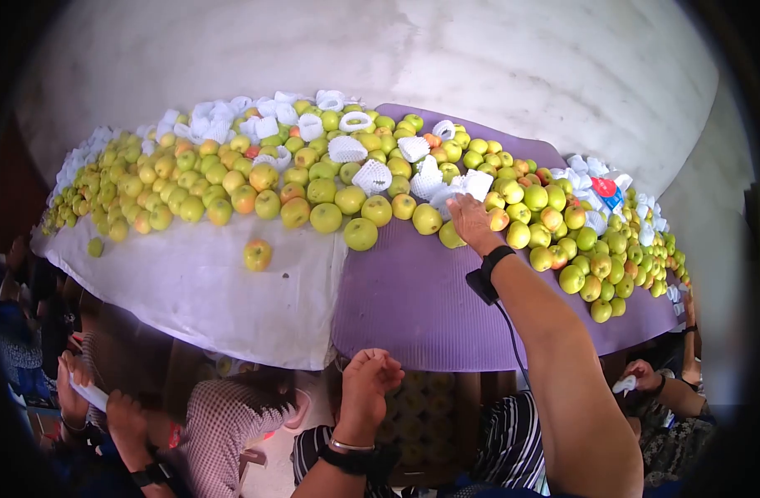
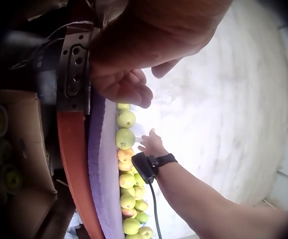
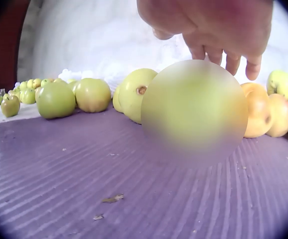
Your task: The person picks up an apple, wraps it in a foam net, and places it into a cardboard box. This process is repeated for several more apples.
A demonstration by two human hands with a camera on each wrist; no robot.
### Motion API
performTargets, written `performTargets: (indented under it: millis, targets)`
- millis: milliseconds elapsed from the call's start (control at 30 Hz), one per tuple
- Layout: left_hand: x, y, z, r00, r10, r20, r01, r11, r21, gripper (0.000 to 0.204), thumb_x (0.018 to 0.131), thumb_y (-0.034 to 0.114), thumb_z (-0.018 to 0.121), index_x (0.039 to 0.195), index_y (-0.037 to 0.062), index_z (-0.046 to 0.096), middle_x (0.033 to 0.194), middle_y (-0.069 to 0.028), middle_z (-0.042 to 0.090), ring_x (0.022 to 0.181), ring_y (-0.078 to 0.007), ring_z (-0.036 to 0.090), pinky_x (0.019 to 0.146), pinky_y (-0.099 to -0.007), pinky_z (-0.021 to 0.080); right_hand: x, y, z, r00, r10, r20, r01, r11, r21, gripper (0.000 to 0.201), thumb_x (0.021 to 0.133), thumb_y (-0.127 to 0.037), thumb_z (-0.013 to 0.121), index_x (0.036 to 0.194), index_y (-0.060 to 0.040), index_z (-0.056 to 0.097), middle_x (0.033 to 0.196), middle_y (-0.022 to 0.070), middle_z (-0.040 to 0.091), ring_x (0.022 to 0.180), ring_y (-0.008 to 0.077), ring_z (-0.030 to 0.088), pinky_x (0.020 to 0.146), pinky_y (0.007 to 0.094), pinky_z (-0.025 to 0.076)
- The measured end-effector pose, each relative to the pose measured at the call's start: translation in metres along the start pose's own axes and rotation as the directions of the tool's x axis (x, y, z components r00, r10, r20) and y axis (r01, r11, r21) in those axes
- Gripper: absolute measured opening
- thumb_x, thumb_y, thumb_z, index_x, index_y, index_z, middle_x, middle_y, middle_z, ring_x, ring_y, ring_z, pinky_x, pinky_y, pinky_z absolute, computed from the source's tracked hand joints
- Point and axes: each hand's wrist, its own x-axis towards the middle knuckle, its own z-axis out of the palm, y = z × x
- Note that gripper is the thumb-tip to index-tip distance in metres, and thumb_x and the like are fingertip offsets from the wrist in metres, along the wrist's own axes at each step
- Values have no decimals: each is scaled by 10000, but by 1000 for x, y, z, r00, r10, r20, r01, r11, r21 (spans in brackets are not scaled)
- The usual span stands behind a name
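My right hand [image 1: 473, 222] reaches over the front of the apple pile, its fingers at a white foam net [image 1: 478, 184]. Seen from the right wrist, the fingers [image 3: 214, 54] point down behind a blurred round green shape [image 3: 194, 112], which hides some fingertips. Green-yellow apples [image 1: 361, 234] lie just left of this hand, with more apples [image 1: 539, 235] to its right. Low in front of the table edge, my left hand [image 1: 368, 388] hangs with loosely curled fingers and nothing visible in them; the left wrist view shows the same hand [image 2: 134, 64] from close by.
A purple ribbed mat [image 1: 421, 307] and a whitish sheet [image 1: 205, 282] cover the table. One apple [image 1: 257, 255] lies apart on the sheet. More foam nets [image 1: 210, 120] sit along the pile's back. Below is a cardboard box [image 2: 24, 149]; other people's hands [image 1: 127, 419] show at left and right.
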Motion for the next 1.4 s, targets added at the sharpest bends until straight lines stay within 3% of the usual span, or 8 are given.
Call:
performTargets:
  millis: [200,333,500,867,967,1033,1133,1400]
  targets:
    - [-6,-6,-2,998,9,64,-10,1000,27,55,819,143,487,833,98,515,742,-36,580,639,-142,556,600,-261,438,-34,19,-45,906,-281,-317,330,937,112,316,839,-295,444,1023,-51,528,937,178,554,891,333,518,745,413,439]
    - [-10,-19,-7,993,33,113,-41,996,76,63,811,139,509,852,94,523,766,-32,585,656,-121,558,594,-234,430,-113,-1,-95,997,22,75,-75,553,830,505,866,-448,413,910,14,613,776,102,588,708,199,538,665,316,457]
    - [-48,-30,-4,974,140,179,-172,968,181,100,834,132,515,898,61,543,814,-32,597,686,-115,573,624,-244,460,-244,-23,-114,824,-118,554,-566,-126,815,519,899,-425,338,1035,19,568,889,100,611,816,175,570,699,303,450]
    - [-113,-121,-67,993,99,64,-117,898,425,135,806,130,558,855,5,577,784,-26,592,674,-88,549,628,-216,451,-411,-26,-38,782,-115,613,-622,-66,780,452,894,-386,380,983,12,576,891,67,599,825,151,559,699,286,441]
    - [-101,-135,-81,992,123,-21,-109,936,335,109,778,104,583,823,5,589,750,-30,589,639,-103,556,616,-243,472,-419,-19,-26,801,-63,596,-580,164,798,289,853,-273,478,893,-6,581,836,79,588,781,183,566,665,288,441]
    - [-98,-142,-77,987,141,-73,-108,931,348,107,777,106,585,808,3,590,738,-28,586,630,-102,553,601,-238,465,-415,-26,-33,972,-36,-233,181,745,642,134,766,-132,564,828,-14,569,800,110,559,728,242,558,639,293,443]
    - [-93,-154,-77,978,176,-110,-119,910,396,113,774,113,591,777,0,595,707,-22,580,608,-97,539,569,-223,440,-422,-33,-54,939,-254,-233,344,638,689,192,696,12,599,882,-4,554,812,106,537,733,184,557,638,299,461]
    - [-97,-153,-74,975,209,82,-217,790,573,139,763,128,601,685,13,606,621,-1,554,573,-84,504,533,-203,396,-435,-30,-28,992,-35,118,-70,626,777,257,636,-119,694,839,-31,563,801,117,555,684,212,558,630,299,452]
